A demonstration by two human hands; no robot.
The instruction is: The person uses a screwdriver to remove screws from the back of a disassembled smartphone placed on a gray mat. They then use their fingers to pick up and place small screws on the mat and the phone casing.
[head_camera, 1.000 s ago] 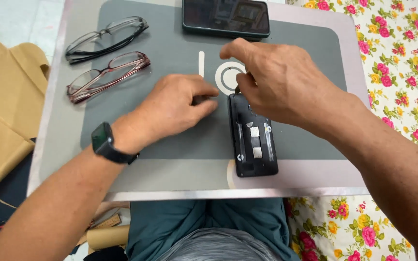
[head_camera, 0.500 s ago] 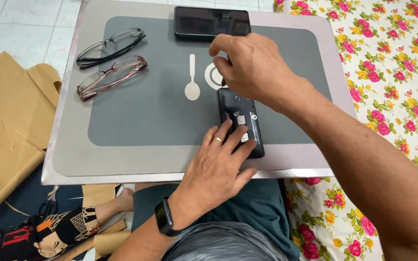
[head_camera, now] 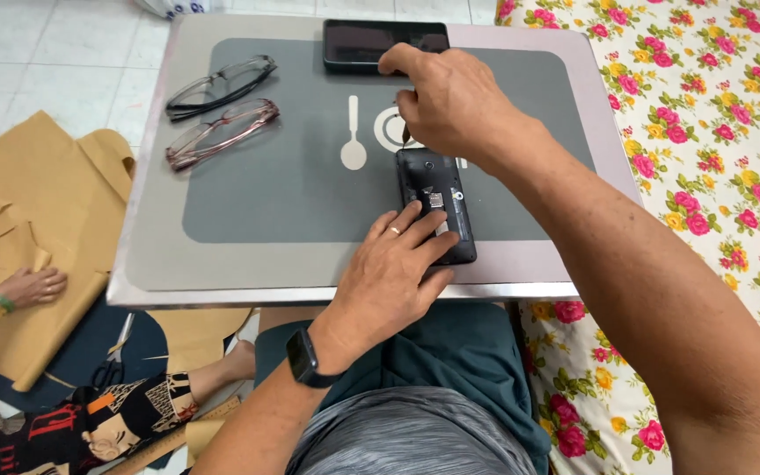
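Black plastic fills the gap between both hands: an opened phone [head_camera: 437, 204], its back cover off, lies flat at the near edge of the counter [head_camera: 142, 264]. The left hand [head_camera: 393, 281] rests fingers spread on the phone's lower end, seemingly to keep it from sliding. The right hand [head_camera: 455, 105] is pinched shut on a small dark tool [head_camera: 405, 134], its tip poised at the phone's top edge; what kind of tool, I cannot tell. Farther out sit one second phone [head_camera: 386, 44], screen up at the far edge, and two pairs of glasses [head_camera: 222, 110] side by side at the left. A grey mat [head_camera: 266, 202] with a printed spoon shape underlies everything. Beside the counter, another person's hand [head_camera: 24, 286] presses tan paper [head_camera: 54, 211] on the floor.
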